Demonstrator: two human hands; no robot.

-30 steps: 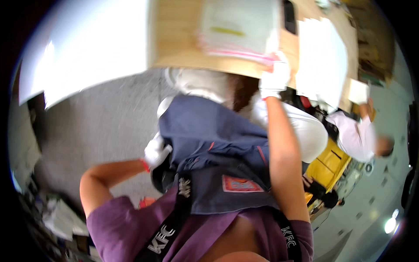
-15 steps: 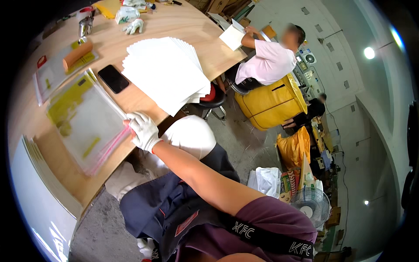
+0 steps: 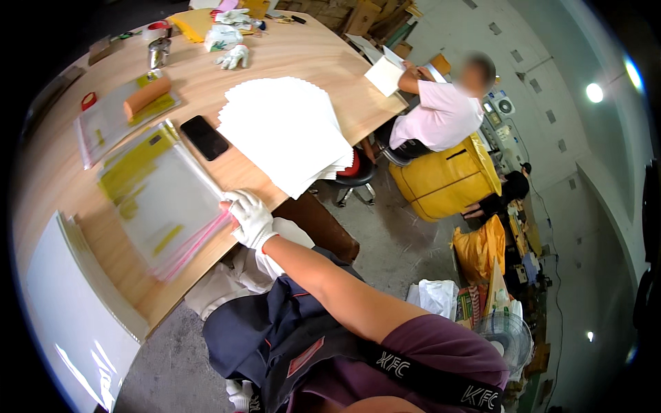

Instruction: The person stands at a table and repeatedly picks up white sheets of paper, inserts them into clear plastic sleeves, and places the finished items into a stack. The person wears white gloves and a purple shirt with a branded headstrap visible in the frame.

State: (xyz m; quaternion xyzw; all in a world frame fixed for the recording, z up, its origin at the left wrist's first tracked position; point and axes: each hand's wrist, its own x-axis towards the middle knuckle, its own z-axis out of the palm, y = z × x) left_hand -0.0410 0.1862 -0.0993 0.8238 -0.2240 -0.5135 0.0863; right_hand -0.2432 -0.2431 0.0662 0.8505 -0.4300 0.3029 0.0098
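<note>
My right hand [image 3: 249, 219], in a white glove with bare fingertips, is at the near right corner of a stack of clear plastic bags [image 3: 180, 199]. Its fingers are closed on the edge of a bag there. The bags have yellow-green printed patches and a pink strip along the near edge. Low in the picture, beside my dark apron, only part of my gloved left hand [image 3: 239, 392] shows; its fingers cannot be made out. A black phone [image 3: 204, 138] lies just beyond the bags, next to a fanned pile of white sheets [image 3: 282, 131].
Glossy white boards [image 3: 76, 310] stand stacked at the table's left. Farther back are an orange-brown roll [image 3: 147, 98] on more bags, a tape dispenser [image 3: 158, 52] and a loose glove [image 3: 233, 57]. A person [image 3: 441, 110] sits handling white sheets by a yellow bag [image 3: 447, 179].
The whole view has shifted, so the table appears farther right and lower. My knee has moved back from the table edge, uncovering a brown object below. My right hand stays at the bags' corner.
</note>
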